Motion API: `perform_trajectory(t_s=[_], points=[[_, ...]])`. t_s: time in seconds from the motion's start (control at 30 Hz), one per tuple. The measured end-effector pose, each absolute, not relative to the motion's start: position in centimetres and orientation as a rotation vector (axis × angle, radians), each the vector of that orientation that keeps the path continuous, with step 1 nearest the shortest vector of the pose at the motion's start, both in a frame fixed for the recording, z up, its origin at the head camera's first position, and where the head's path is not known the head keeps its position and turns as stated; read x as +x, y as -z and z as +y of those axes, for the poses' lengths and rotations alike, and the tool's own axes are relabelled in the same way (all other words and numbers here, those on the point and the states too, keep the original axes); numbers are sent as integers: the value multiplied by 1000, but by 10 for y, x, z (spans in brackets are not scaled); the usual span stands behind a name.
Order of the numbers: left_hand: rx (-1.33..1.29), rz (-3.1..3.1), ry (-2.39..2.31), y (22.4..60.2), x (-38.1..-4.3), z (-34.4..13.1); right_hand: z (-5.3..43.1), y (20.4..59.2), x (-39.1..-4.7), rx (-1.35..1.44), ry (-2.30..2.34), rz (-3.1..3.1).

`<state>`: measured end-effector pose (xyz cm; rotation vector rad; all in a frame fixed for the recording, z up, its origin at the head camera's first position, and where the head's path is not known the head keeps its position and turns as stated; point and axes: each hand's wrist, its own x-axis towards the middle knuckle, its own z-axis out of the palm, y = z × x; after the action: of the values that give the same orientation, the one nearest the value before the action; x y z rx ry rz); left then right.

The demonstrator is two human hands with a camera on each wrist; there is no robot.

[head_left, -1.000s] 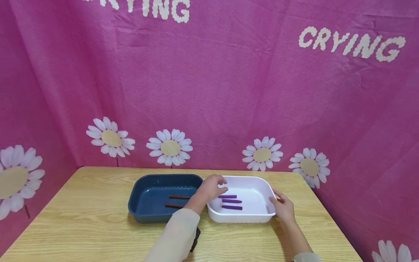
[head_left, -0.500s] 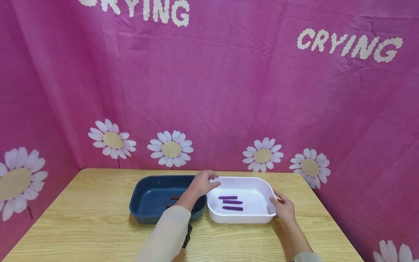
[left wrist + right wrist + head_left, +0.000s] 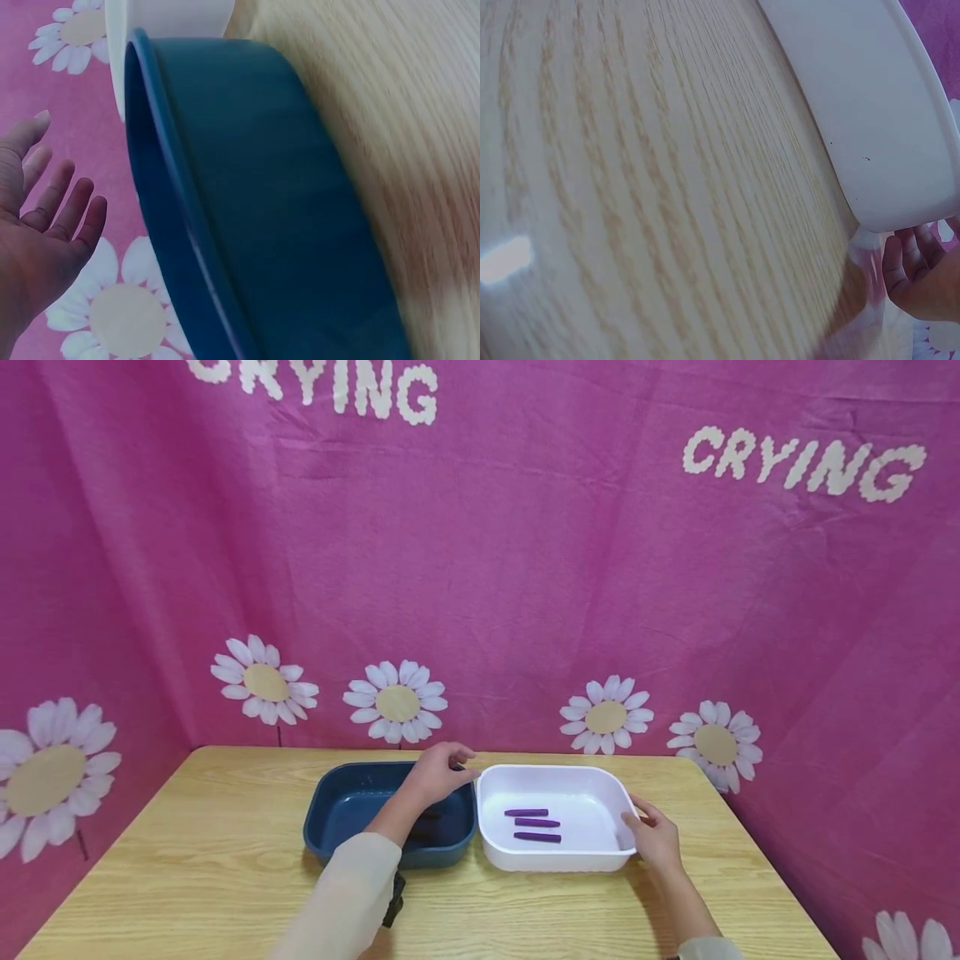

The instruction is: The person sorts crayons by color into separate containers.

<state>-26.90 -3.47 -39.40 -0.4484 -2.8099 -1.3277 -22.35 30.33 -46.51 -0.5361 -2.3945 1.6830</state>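
Observation:
My left hand hovers over the right part of a dark blue basin, holding nothing. In the left wrist view its loosely bent fingers are apart from that basin's rim. With my right hand I hold the right end of a white basin, thumb at the rim and fingers outside; the right wrist view shows the hand at the basin's end. Several purple crayons, among them a front one, lie on the white basin's floor. Brown crayons in the blue basin are mostly hidden by my left hand and forearm.
Both basins stand side by side on a light wooden table, near its back edge. A pink cloth printed with daisies and white lettering hangs behind and at the sides. A black strap shows under the left sleeve.
My left hand has moved left, from above the white basin to above the blue one, covering the brown crayons. The right hand stays on the white basin's right end.

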Motion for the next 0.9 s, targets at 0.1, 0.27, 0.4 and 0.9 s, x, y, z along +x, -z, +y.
perform_trajectory(t_s=[0.1,0.27,0.4,0.9], points=[[-455,-2801,1319,391,-266,-37,304,465,-223,-529,-1681,-2394],[-499,-2785,1315,384,-257,-42,305,466,-224,-527,-1666,-2399],[-518,-2779,1303,380,-249,-46,305,466,-225,-525,-1661,-2407],[-549,-2812,1267,374,-220,-68,305,467,-225,-503,-1663,-2424]])
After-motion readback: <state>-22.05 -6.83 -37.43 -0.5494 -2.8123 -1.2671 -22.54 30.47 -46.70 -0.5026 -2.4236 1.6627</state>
